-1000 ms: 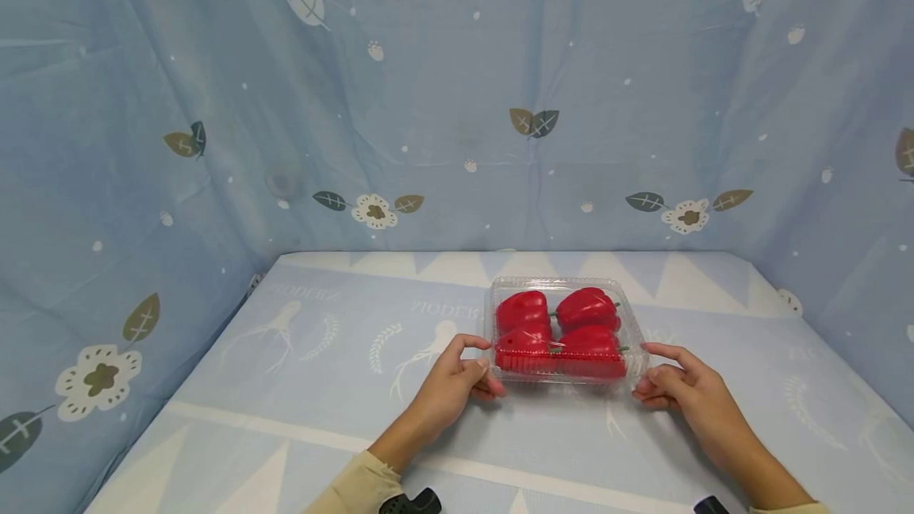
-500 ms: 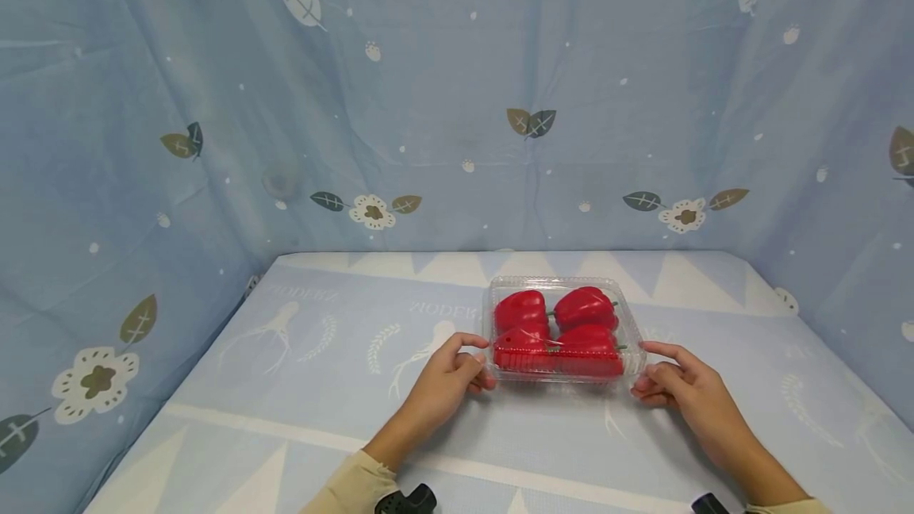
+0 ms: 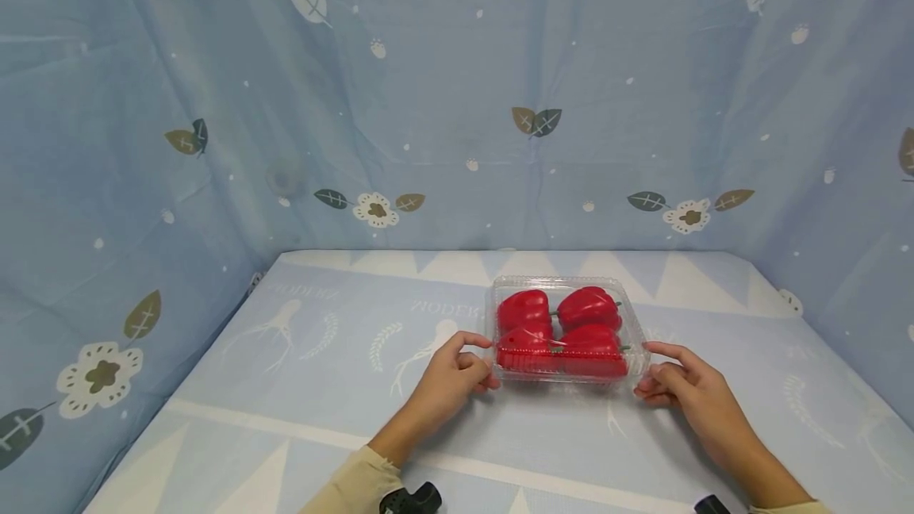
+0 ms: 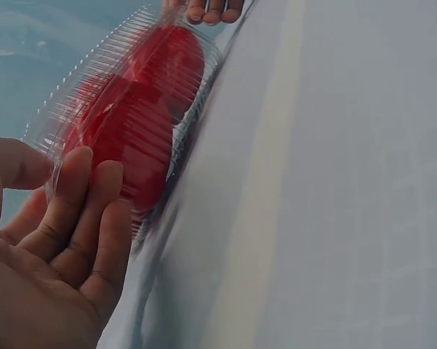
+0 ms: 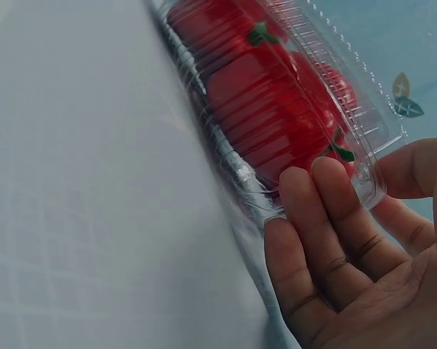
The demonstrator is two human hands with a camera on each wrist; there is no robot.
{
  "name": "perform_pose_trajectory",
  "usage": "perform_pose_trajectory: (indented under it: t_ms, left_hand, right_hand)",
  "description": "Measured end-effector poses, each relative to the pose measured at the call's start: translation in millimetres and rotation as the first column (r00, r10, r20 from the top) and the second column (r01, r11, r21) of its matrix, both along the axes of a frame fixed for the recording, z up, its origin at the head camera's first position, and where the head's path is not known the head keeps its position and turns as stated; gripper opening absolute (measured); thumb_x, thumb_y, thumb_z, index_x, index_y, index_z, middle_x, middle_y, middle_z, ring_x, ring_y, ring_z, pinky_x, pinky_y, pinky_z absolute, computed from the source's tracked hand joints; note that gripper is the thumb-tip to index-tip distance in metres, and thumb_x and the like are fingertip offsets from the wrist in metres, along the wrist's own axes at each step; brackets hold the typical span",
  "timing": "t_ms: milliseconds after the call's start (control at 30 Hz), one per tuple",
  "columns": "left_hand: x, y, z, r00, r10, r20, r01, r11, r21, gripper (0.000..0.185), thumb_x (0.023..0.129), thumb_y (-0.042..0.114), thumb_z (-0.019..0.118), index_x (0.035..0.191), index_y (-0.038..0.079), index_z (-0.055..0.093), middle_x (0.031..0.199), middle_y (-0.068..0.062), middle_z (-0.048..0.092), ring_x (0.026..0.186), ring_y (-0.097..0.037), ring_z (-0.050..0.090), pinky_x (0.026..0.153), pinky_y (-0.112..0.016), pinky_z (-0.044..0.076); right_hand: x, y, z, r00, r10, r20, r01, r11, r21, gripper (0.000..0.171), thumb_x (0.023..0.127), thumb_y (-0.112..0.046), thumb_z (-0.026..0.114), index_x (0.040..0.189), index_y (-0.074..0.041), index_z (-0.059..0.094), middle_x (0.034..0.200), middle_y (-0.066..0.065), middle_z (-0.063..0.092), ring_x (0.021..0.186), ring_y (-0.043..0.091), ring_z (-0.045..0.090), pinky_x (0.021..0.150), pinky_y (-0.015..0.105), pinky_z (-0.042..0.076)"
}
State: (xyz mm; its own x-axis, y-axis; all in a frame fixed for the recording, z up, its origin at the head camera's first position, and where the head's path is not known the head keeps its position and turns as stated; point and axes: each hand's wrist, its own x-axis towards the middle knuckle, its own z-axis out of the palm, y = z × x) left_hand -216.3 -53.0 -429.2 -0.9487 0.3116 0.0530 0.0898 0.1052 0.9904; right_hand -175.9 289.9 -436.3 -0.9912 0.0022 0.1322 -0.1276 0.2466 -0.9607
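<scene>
A clear plastic clamshell box [image 3: 635,331] stands on the table, its lid down over several red bell peppers [image 3: 588,308] with green stems. At its near left corner, my left hand [image 3: 444,381] pinches the rim. My right hand [image 3: 693,389] pinches the near right corner in the same way. The left wrist view has the fingers [image 4: 71,190] curled against the ridged front wall of the box [image 4: 102,54], with another digit on the lid edge. In the right wrist view, fingertips [image 5: 298,190] touch the front wall beside a pepper [image 5: 262,109].
A pale blue and white patterned cloth [image 3: 300,387] covers the table. Blue leaf-print curtains [image 3: 457,86] enclose the back and both sides. Black wrist devices [image 3: 412,498] show at the bottom edge, near beige sleeves [image 3: 357,486].
The left hand's lower fingers have drawn in from below the box's front edge toward its corner. The box and the right hand stay in place; the head view shifts slightly.
</scene>
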Motion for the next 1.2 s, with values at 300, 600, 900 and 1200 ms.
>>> perform_pose_trajectory:
  t_ms: [300,600,900,1200]
  left_hand:
    - [-2.9,4.4,6.0,0.994,-0.006,0.109,0.000,0.998,0.059,0.032,0.086,0.006,0.058,0.116,0.000,0.047,0.083,-0.014,0.069,0.078,-0.025,0.069,0.074,-0.041,0.056]
    - [-5.1,7.3,9.5,0.992,-0.002,0.124,-0.008,0.997,0.080,0.032,0.082,0.000,0.055,0.113,-0.001,0.045,0.076,-0.010,0.064,0.071,-0.021,0.066,0.072,-0.042,0.055]
    - [-5.5,6.0,7.2,0.994,-0.023,0.105,0.017,0.998,0.063,0.025,0.087,-0.002,0.055,0.111,0.000,0.045,0.078,-0.012,0.065,0.075,-0.021,0.067,0.072,-0.035,0.055]
    - [-4.1,3.0,10.3,0.991,-0.053,0.124,0.049,0.998,0.036,0.027,0.091,0.004,0.055,0.115,-0.001,0.044,0.082,-0.013,0.067,0.076,-0.025,0.066,0.075,-0.041,0.055]
  right_hand:
    - [-0.4,-0.8,-0.6,0.999,-0.017,0.033,0.017,1.000,0.008,0.045,0.099,-0.024,0.051,0.135,0.001,0.040,0.090,0.021,0.068,0.078,0.025,0.069,0.069,0.033,0.057]
    - [-1.0,-0.7,-0.3,0.999,-0.013,0.036,0.013,1.000,0.005,0.045,0.100,-0.024,0.051,0.136,0.000,0.039,0.090,0.020,0.068,0.078,0.026,0.069,0.069,0.033,0.057]
    - [-1.9,-1.0,2.3,0.998,-0.029,0.056,0.028,0.999,0.018,0.047,0.100,-0.026,0.051,0.137,-0.002,0.038,0.091,0.020,0.068,0.078,0.025,0.069,0.069,0.032,0.057]
    - [-1.6,-1.5,1.9,0.998,-0.028,0.055,0.028,0.999,0.016,0.048,0.099,-0.027,0.051,0.137,-0.001,0.038,0.092,0.021,0.068,0.079,0.025,0.069,0.069,0.032,0.057]
